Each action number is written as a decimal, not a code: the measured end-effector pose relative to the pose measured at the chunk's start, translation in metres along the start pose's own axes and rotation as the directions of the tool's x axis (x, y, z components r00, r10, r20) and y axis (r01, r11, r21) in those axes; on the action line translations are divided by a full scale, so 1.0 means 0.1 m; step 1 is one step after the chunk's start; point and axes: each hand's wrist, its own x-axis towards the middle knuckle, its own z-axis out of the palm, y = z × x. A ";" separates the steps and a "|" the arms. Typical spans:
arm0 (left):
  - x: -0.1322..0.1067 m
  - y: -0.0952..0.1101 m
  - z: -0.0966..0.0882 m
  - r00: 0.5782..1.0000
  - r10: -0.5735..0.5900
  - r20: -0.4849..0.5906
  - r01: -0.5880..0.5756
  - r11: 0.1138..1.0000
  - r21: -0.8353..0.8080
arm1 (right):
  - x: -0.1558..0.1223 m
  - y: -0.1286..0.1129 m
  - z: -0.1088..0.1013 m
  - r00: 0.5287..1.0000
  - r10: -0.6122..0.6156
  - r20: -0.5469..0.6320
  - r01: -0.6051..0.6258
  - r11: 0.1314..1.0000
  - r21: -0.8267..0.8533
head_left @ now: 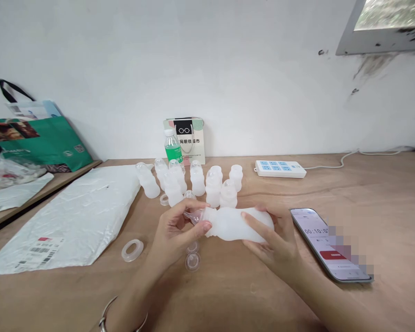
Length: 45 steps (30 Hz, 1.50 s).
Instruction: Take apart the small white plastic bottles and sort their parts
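I hold a translucent white bottle (230,224) on its side above the table, its neck pointing left. My right hand (276,235) is wrapped round the bottle's base end. The fingers of my left hand (178,227) grip the neck, where a clear, teat-like tip (195,216) sticks out, partly hidden by the fingers. Below my left hand lie small clear round pieces (192,261). Further left, a translucent ring (132,250) lies flat. Behind my hands stand several similar white bottles (213,190), some with clear domed tops.
A phone (327,246) showing a timer lies on the right, near a white power strip (280,169). A white plastic mailer (79,207) covers the left side. At the back are a drink bottle (173,150) and a paper bag (195,147); a green bag (55,143) stands far left.
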 end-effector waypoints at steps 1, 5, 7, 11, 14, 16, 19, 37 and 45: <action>0.00 -0.01 -0.01 1.000 -0.020 0.007 0.020 1.000 0.003 | 0.00 0.00 -0.01 0.999 -0.044 -0.009 0.043 0.998 -0.036; -0.02 -0.01 0.00 1.000 -0.021 0.023 0.021 1.000 0.011 | 0.01 -0.02 0.01 0.998 0.003 0.070 0.001 0.999 -0.054; -0.03 0.00 0.04 0.999 -0.004 0.041 0.002 0.998 0.055 | 0.03 -0.03 0.02 0.988 0.041 0.150 -0.031 0.997 -0.068; -0.07 0.01 0.11 0.990 0.038 0.134 -0.061 0.984 0.168 | 0.06 -0.05 0.05 0.954 0.015 0.298 0.036 0.986 -0.163; -0.06 0.00 0.07 0.978 0.075 0.196 -0.115 0.972 0.203 | 0.10 -0.07 0.05 0.926 0.055 0.374 -0.006 0.991 -0.131; -0.04 -0.01 0.01 0.955 0.113 0.275 -0.166 0.970 0.178 | 0.12 -0.08 0.04 0.904 0.103 0.415 -0.088 0.995 -0.054; 0.00 0.01 -0.09 0.893 0.170 0.416 -0.221 0.972 0.077 | 0.15 -0.11 0.03 0.875 0.155 0.459 -0.189 0.982 0.028; 0.00 0.12 -0.16 0.817 0.025 0.576 -0.208 0.944 0.255 | 0.14 -0.11 0.08 0.763 0.215 0.610 -0.298 0.954 0.037; -0.04 0.12 -0.15 0.924 0.092 0.370 -0.210 0.933 0.293 | 0.10 -0.13 0.11 0.827 0.280 0.488 -0.354 0.933 0.066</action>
